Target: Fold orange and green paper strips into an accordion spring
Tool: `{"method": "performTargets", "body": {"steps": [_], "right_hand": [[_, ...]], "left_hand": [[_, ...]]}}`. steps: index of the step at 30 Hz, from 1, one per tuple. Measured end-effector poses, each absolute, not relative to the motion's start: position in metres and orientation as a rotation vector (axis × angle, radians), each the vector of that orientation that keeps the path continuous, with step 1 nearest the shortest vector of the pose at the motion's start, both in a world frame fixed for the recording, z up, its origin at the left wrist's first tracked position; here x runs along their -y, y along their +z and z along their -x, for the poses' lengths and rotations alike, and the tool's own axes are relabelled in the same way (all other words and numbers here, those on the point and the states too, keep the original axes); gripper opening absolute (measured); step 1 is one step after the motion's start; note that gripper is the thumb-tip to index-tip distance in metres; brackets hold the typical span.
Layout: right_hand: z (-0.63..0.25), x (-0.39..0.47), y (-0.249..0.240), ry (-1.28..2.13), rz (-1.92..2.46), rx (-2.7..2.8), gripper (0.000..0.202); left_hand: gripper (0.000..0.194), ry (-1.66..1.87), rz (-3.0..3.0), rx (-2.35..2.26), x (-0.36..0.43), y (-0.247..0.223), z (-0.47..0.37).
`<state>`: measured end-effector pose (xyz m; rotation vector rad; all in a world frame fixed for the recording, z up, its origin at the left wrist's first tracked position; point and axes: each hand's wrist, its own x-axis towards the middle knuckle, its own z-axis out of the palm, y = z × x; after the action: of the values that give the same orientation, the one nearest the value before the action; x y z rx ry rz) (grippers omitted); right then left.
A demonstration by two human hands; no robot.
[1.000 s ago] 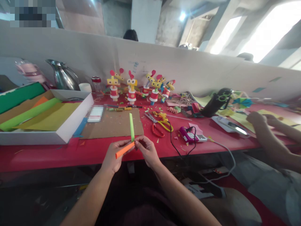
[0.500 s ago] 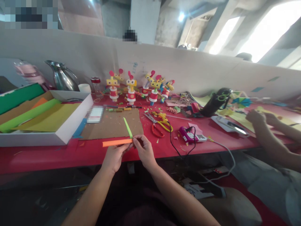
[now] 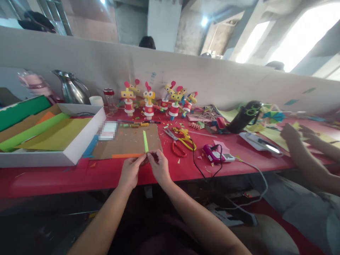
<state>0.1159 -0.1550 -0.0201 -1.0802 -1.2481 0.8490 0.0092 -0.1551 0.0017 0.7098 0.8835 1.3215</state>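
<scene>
My left hand (image 3: 130, 172) pinches the end of an orange paper strip (image 3: 126, 156), which points left over the front edge of a cardboard sheet (image 3: 126, 141). A light green paper strip (image 3: 145, 141) stands away from me, roughly at a right angle to the orange one. Where the two strips meet, my right hand (image 3: 159, 165) has its thumb and fingers closed on the green strip's near end. My fingertips almost touch each other and hide the join. Small coiled paper springs (image 3: 135, 124) lie at the cardboard's far edge.
Scissors (image 3: 179, 145) and a purple device (image 3: 214, 153) with cables lie to the right. Several paper figures (image 3: 148, 102) stand behind. At left is a white box (image 3: 90, 131) of coloured paper, with a metal jug (image 3: 71, 88) beyond. A co-worker's arms (image 3: 300, 156) reach in at right.
The orange strip has dropped from a slight tilt to nearly level. The green strip has swung more upright, and both my hands have shifted slightly left and away from me.
</scene>
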Motion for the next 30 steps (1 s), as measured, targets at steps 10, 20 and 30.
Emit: {"method": "performTargets", "body": {"steps": [10, 20, 30], "right_hand": [[-0.123, 0.092, -0.017, 1.432, 0.857, 0.907, 0.034], [-0.118, 0.041, -0.019, 1.388, 0.853, 0.949, 0.034], [-0.12, 0.018, -0.022, 1.306, 0.902, 1.025, 0.028]], "left_hand": [[0.021, 1.348, -0.599, -1.008, 0.089, 0.002, 0.006], [0.026, 1.347, -0.674, -1.029, 0.049, -0.004, 0.002], [0.04, 1.343, -0.842, -0.997, 0.019, -0.014, 0.009]]}}
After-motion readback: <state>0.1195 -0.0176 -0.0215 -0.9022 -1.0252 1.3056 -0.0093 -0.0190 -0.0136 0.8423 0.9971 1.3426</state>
